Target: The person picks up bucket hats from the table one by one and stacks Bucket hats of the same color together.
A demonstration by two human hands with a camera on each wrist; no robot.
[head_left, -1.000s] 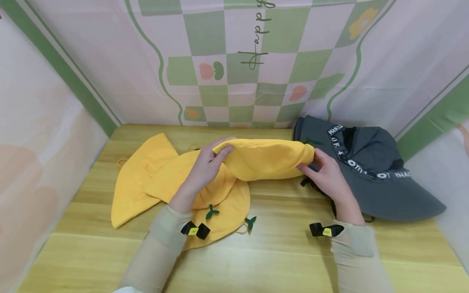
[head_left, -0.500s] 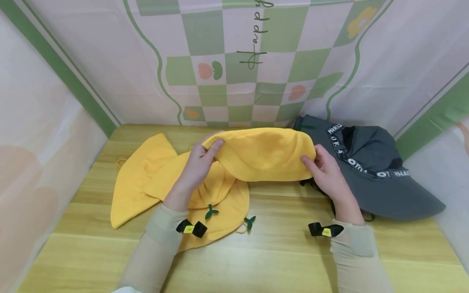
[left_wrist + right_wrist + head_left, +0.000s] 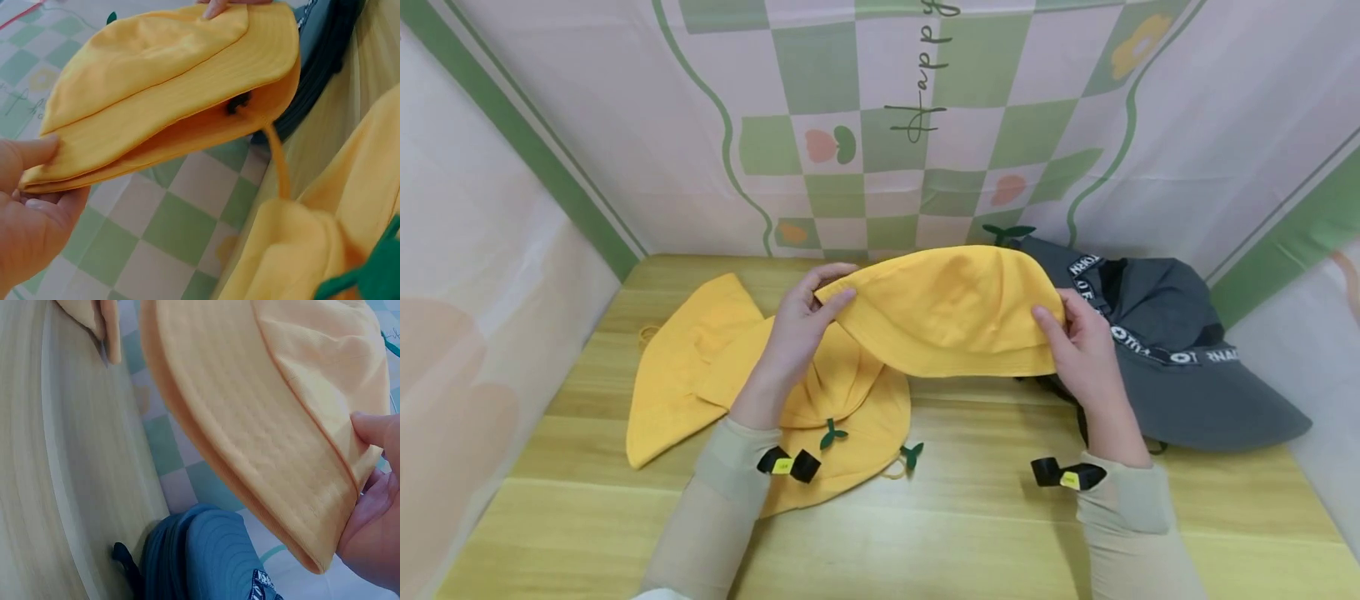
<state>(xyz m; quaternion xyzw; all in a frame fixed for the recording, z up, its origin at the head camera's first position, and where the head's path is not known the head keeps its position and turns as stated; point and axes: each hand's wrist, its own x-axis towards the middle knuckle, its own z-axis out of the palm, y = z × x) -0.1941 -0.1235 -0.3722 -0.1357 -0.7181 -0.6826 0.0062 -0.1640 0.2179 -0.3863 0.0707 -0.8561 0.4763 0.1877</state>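
Note:
Both hands hold up a yellow bucket hat [image 3: 955, 312] above the table, its crown upward and a green sprout [image 3: 1007, 233] on top. My left hand [image 3: 797, 325] pinches the brim's left end between thumb and fingers. At the other end my right hand [image 3: 1082, 346] grips the side of the hat, thumb in front. In the left wrist view the folded brim [image 3: 187, 119] gapes a little, and a strap [image 3: 279, 159] hangs from it. Beneath my left forearm lie several overlapping yellow hats [image 3: 842, 375], two with green sprouts showing.
A stack of dark grey hats [image 3: 1187, 400] with a lettered band sits at the table's right, just behind my right hand. The wooden table [image 3: 955, 517] meets a printed curtain [image 3: 895, 192] at the back. Another yellow hat [image 3: 688, 375] lies at the far left.
The held hat has risen and turned so its crown stands up and its sprout shows above. My left hand has shifted left, and my right hand has moved slightly right.

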